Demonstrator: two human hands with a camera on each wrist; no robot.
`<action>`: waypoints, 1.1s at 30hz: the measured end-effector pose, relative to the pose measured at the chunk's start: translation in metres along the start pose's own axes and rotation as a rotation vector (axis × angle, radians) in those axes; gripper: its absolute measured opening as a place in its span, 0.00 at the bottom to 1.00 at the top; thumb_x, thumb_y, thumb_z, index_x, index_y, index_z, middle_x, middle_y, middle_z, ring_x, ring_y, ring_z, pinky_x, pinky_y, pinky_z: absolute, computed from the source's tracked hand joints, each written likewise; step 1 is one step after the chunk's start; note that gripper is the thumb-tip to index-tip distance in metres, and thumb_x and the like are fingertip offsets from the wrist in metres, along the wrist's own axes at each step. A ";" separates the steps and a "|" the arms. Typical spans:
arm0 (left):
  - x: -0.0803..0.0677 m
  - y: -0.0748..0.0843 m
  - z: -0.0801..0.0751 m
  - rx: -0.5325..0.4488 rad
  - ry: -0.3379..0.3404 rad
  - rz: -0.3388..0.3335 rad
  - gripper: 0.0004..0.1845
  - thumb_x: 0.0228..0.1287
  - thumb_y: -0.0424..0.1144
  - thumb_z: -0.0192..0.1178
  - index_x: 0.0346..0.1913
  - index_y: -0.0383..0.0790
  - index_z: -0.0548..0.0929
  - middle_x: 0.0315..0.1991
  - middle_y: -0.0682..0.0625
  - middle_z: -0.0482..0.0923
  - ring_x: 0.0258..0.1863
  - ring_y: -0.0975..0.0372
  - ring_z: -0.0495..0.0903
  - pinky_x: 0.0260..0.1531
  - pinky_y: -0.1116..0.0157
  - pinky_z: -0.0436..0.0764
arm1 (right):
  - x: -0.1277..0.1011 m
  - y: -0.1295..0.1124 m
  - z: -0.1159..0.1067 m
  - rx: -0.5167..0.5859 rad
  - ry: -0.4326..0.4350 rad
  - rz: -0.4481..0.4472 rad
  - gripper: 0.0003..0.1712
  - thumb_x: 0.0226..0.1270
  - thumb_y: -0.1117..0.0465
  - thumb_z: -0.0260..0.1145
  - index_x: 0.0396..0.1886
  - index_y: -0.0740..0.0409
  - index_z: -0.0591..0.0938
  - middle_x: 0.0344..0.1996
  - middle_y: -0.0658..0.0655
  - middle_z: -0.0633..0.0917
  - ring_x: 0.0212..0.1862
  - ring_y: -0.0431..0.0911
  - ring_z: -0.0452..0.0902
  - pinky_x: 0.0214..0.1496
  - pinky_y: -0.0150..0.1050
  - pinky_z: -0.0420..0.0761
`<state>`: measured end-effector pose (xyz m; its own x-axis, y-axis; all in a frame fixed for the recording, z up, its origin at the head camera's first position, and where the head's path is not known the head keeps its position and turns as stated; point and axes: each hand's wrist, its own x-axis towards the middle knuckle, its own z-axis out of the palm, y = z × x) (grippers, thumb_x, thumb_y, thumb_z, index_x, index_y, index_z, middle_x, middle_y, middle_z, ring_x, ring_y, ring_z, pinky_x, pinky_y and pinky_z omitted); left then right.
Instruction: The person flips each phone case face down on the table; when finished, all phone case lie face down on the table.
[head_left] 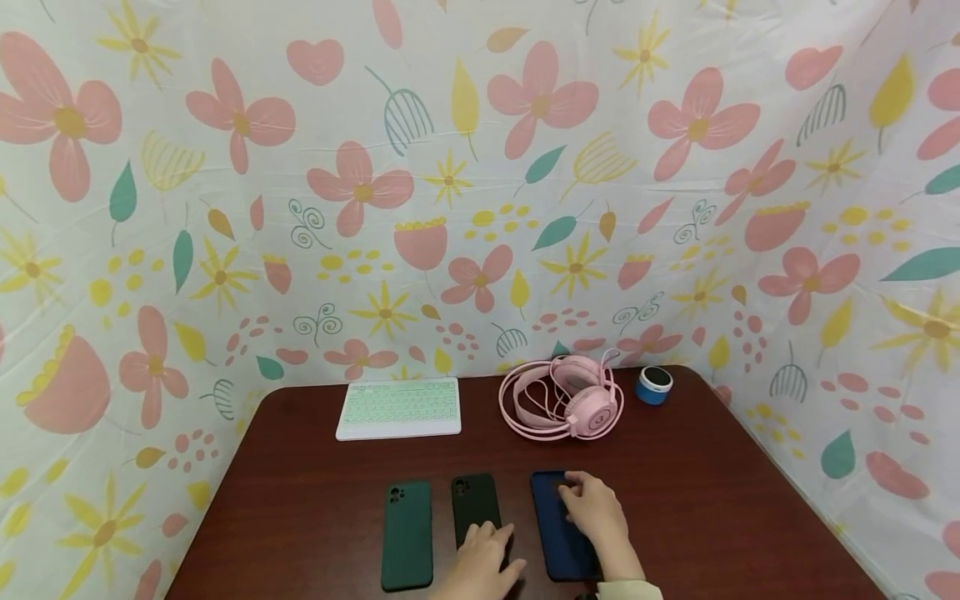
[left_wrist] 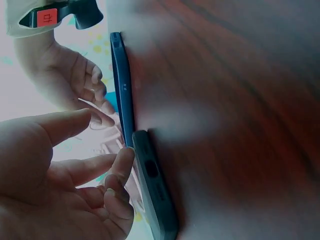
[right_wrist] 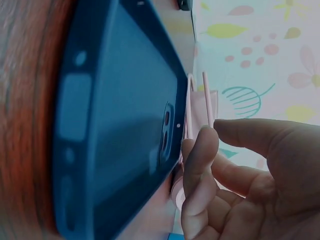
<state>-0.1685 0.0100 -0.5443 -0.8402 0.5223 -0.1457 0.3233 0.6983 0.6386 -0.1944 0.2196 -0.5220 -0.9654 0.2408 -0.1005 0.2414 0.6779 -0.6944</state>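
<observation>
a dark reddish-brown wooden bench (head_left: pixel 675 500) with rounded far corners, smooth and faintly grained, slightly glossy. walled in on three sides by a white sheet (head_left: pixel 525 167) printed with pink flowers, yellow stars and teal leaves, creased in places and hanging right down to the bench edges. along the near edge, three phone cases lying flat in a row, camera cutouts toward the far side: a green phone case (head_left: pixel 407 535) on the left, a black phone case (head_left: pixel 476 510) in the middle, a navy phone case (head_left: pixel 558 533) on the right, each just beside the next but not touching in the head view. left hand (head_left: pixel 483 565) over the near end of the black phone case, fingers (left_wrist: pixel 117 165) loosely bent and relaxed, tips at the case edge, gripping nothing. right hand (head_left: pixel 596 512) spread on top of the navy phone case, fingers (right_wrist: pixel 200 165) gently curved and resting on its back, not closed round it; a pale sleeve at the wrist. in the wrist views, the cases seen edge-on against the wood, flat on the surface. farther back, well apart from the cases: a white keyboard (head_left: pixel 399 407) with pale green keys on the left, pink headphones (head_left: pixel 562 398) with a looped cable in the middle, and a small blue speaker (head_left: pixel 655 385) just right of those, near the sheet.
</observation>
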 end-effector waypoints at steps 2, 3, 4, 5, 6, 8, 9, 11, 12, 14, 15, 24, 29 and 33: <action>0.000 0.003 0.000 0.006 -0.005 0.003 0.28 0.65 0.50 0.62 0.60 0.33 0.77 0.37 0.47 0.72 0.33 0.61 0.64 0.32 0.61 0.70 | 0.000 0.002 -0.002 -0.009 -0.003 0.011 0.23 0.67 0.58 0.63 0.58 0.65 0.78 0.28 0.49 0.80 0.23 0.41 0.79 0.25 0.41 0.73; 0.001 0.004 0.001 0.007 -0.006 0.004 0.28 0.66 0.50 0.61 0.60 0.33 0.77 0.37 0.47 0.71 0.33 0.61 0.63 0.31 0.62 0.70 | 0.000 0.003 -0.003 -0.012 -0.005 0.020 0.23 0.67 0.58 0.63 0.58 0.65 0.78 0.28 0.49 0.80 0.22 0.41 0.79 0.25 0.41 0.73; 0.001 0.005 0.001 0.009 -0.008 0.006 0.28 0.66 0.51 0.61 0.60 0.33 0.78 0.37 0.48 0.71 0.33 0.61 0.63 0.31 0.62 0.70 | -0.001 0.003 -0.004 -0.017 -0.006 0.029 0.23 0.67 0.58 0.63 0.58 0.65 0.78 0.28 0.50 0.80 0.22 0.41 0.79 0.25 0.41 0.73; 0.002 0.006 0.002 0.015 -0.008 0.009 0.28 0.66 0.51 0.61 0.59 0.33 0.78 0.37 0.48 0.71 0.32 0.61 0.63 0.30 0.62 0.70 | -0.001 0.004 -0.005 -0.021 -0.005 0.040 0.23 0.68 0.58 0.63 0.58 0.65 0.78 0.28 0.50 0.80 0.22 0.41 0.79 0.25 0.41 0.73; 0.003 0.007 0.002 0.025 -0.008 0.012 0.27 0.66 0.51 0.61 0.59 0.33 0.78 0.37 0.48 0.72 0.32 0.62 0.63 0.30 0.63 0.70 | -0.002 0.005 -0.007 -0.025 -0.003 0.048 0.23 0.68 0.58 0.63 0.58 0.65 0.78 0.28 0.50 0.80 0.22 0.41 0.79 0.26 0.41 0.73; 0.004 0.009 0.003 0.042 -0.007 0.017 0.27 0.66 0.51 0.61 0.59 0.34 0.79 0.38 0.47 0.73 0.33 0.62 0.65 0.31 0.63 0.71 | -0.003 0.006 -0.008 -0.030 -0.002 0.054 0.23 0.68 0.58 0.63 0.58 0.66 0.78 0.28 0.50 0.80 0.22 0.41 0.78 0.25 0.41 0.73; 0.005 0.010 0.003 0.049 -0.005 0.020 0.27 0.66 0.51 0.61 0.58 0.34 0.79 0.38 0.47 0.73 0.34 0.62 0.65 0.31 0.63 0.72 | -0.003 0.006 -0.009 -0.028 -0.002 0.056 0.23 0.68 0.58 0.63 0.58 0.66 0.78 0.28 0.50 0.80 0.22 0.41 0.78 0.25 0.41 0.73; 0.006 0.011 0.005 0.059 -0.007 0.023 0.26 0.66 0.51 0.61 0.58 0.35 0.80 0.38 0.47 0.73 0.35 0.61 0.66 0.32 0.62 0.73 | -0.004 0.007 -0.010 -0.025 -0.001 0.059 0.23 0.68 0.58 0.62 0.58 0.66 0.78 0.27 0.50 0.80 0.22 0.41 0.78 0.25 0.41 0.72; 0.007 0.012 0.005 0.065 -0.008 0.024 0.26 0.66 0.52 0.61 0.58 0.35 0.80 0.39 0.47 0.73 0.35 0.62 0.67 0.32 0.62 0.73 | -0.003 0.008 -0.010 -0.025 -0.003 0.055 0.23 0.68 0.58 0.62 0.58 0.66 0.78 0.27 0.50 0.80 0.22 0.41 0.78 0.25 0.41 0.72; 0.008 0.013 0.007 0.070 -0.013 0.023 0.26 0.66 0.52 0.61 0.58 0.35 0.80 0.39 0.48 0.73 0.35 0.62 0.66 0.33 0.63 0.73 | -0.003 0.009 -0.010 -0.024 -0.006 0.058 0.23 0.68 0.57 0.62 0.58 0.66 0.78 0.27 0.50 0.80 0.22 0.41 0.77 0.24 0.41 0.72; 0.009 0.014 0.008 0.070 -0.017 0.021 0.26 0.66 0.52 0.61 0.58 0.36 0.80 0.39 0.48 0.73 0.34 0.62 0.66 0.33 0.63 0.73 | -0.003 0.010 -0.010 -0.024 -0.007 0.064 0.23 0.68 0.57 0.62 0.58 0.66 0.78 0.28 0.50 0.80 0.22 0.41 0.77 0.25 0.40 0.72; 0.014 0.017 0.015 0.122 -0.039 0.032 0.25 0.67 0.52 0.59 0.57 0.37 0.81 0.39 0.49 0.74 0.33 0.63 0.65 0.32 0.64 0.72 | -0.001 0.021 -0.008 -0.034 -0.018 0.080 0.23 0.67 0.57 0.63 0.57 0.65 0.79 0.29 0.50 0.82 0.23 0.41 0.77 0.26 0.41 0.73; 0.016 0.017 0.019 0.150 -0.053 0.050 0.25 0.67 0.53 0.59 0.57 0.38 0.81 0.37 0.52 0.73 0.31 0.64 0.63 0.31 0.66 0.70 | -0.001 0.019 -0.005 -0.051 -0.036 0.056 0.24 0.66 0.57 0.64 0.58 0.66 0.78 0.24 0.50 0.78 0.22 0.43 0.73 0.25 0.40 0.69; 0.018 0.017 0.022 0.166 -0.059 0.053 0.25 0.67 0.53 0.58 0.57 0.39 0.81 0.37 0.52 0.73 0.32 0.64 0.64 0.32 0.66 0.71 | -0.002 0.016 -0.005 -0.064 -0.048 0.050 0.24 0.67 0.58 0.64 0.59 0.66 0.77 0.21 0.50 0.76 0.20 0.44 0.71 0.24 0.40 0.68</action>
<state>-0.1684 0.0423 -0.5522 -0.7947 0.5849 -0.1622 0.4382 0.7378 0.5135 -0.1878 0.2337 -0.5296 -0.9551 0.2431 -0.1692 0.2941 0.7094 -0.6405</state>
